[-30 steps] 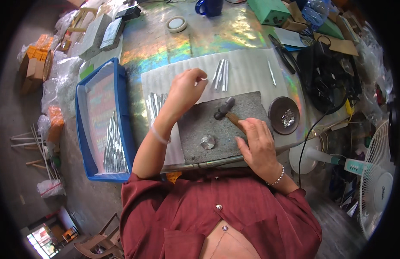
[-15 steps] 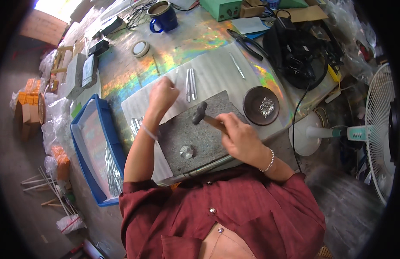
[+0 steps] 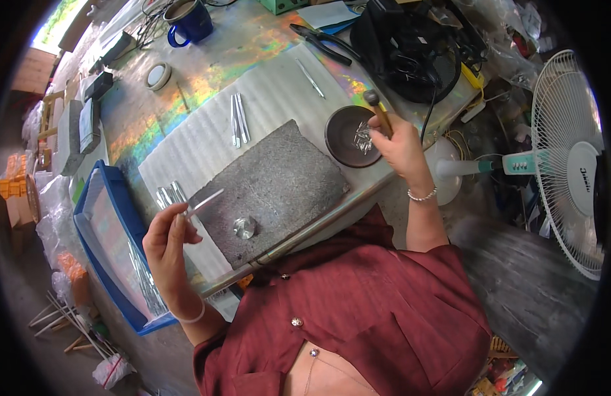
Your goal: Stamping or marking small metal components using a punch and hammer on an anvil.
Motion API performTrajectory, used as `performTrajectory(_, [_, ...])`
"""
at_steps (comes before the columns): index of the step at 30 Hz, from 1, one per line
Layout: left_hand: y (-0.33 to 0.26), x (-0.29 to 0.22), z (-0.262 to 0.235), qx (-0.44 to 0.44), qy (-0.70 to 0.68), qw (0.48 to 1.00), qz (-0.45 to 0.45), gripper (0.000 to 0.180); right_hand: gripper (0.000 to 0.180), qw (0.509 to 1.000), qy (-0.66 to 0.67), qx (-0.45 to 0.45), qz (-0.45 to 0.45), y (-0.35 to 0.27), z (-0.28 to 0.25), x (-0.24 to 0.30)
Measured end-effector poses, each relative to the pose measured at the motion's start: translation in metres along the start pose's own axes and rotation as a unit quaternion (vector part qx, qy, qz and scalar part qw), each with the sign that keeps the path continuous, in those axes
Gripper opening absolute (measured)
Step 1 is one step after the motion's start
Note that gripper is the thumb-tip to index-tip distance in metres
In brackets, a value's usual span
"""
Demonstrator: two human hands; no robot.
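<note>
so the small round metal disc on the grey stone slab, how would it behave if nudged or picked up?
The small round metal disc lies flat, so it would probably slide, not roll. It looks solid, likely heavy for its size. Shiny and low on the rough grey stone slab, probably slippery to pinch.

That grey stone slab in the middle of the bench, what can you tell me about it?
The stone slab is a rough, speckled grey block, roughly rectangular with worn corners, lying flat and askew on a white ribbed foam sheet. A small shiny round metal piece sits on its near part. The thin metal strip held by the left hand reaches over its left edge; whether it touches is unclear.
</note>
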State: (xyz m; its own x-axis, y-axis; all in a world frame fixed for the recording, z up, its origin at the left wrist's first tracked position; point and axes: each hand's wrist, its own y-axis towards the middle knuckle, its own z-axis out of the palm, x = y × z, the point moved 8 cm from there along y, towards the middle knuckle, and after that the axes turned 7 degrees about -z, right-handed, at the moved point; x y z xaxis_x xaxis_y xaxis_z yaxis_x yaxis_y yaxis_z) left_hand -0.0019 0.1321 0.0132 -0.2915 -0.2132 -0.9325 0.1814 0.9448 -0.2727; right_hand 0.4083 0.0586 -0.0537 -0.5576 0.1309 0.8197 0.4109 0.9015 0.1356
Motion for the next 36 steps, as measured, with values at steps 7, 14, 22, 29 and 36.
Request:
performTrajectory(7, [-0.046,0.010,-0.022,-0.060,-0.038,0.997,-0.013,0.008,0.023,0.977,-0.208,0.027,-0.026,0.016,0.021,0.001])
performTrajectory(14, [-0.064,0.010,-0.007,-0.012,0.063,0.998,-0.016,0.013,0.024,0.961,-0.264,0.068,-0.045,0.019,0.037,0.003])
performTrajectory(22, [-0.057,0.001,0.024,0.034,0.160,0.984,0.072,0.012,0.020,0.961,-0.265,0.056,-0.056,0.026,0.042,0.004])
performTrajectory(29, [-0.052,0.014,0.031,0.021,0.196,0.978,0.071,0.009,0.020,0.948,-0.278,0.137,-0.073,0.033,0.048,0.007])
performTrajectory(36, [-0.051,0.039,0.032,0.032,0.204,0.977,0.055,0.007,0.020,0.978,-0.151,0.139,-0.027,0.023,0.036,0.015])
